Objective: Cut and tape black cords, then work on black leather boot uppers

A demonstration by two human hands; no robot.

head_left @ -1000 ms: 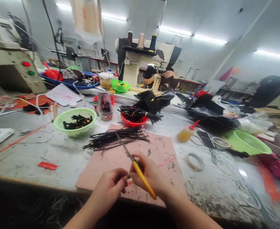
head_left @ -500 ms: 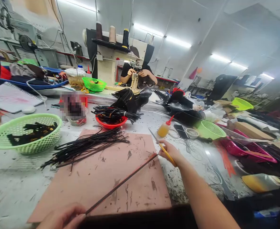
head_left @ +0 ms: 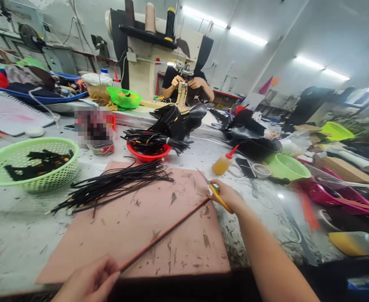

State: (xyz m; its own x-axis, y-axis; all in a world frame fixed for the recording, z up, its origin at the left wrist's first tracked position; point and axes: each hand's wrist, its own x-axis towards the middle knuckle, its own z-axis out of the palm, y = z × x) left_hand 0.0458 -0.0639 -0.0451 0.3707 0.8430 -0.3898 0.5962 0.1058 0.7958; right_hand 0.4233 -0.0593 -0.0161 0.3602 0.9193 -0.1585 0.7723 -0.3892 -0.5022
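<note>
A thin dark strap [head_left: 165, 233] with a red edge runs taut and slanting above the pinkish cutting board [head_left: 109, 247]. My left hand [head_left: 92, 279] is closed, pinching the strap's near end between thumb and fingers. At the far end, my right hand [head_left: 227, 196] is closed around yellow-handled scissors [head_left: 219, 199], their blades pointing up and away to the left. The strap's far end meets the fingers of that hand, whose exact grip on it is hidden. A pile of black cords [head_left: 115, 184] lies across the board's far left part.
Left stands a pale green basket [head_left: 50, 181] with black pieces. Behind the board, a red bowl [head_left: 146, 157] holds bundled black strips. A glue bottle [head_left: 222, 162] stands to the right, near a green basket [head_left: 288, 167]. Beyond, a co-worker's hands [head_left: 187, 82] are at a sewing machine.
The view has shifted slightly, with the far machine higher and the right-hand items further right. The strap has turned to show more of its red edge. Both hands keep their hold.
</note>
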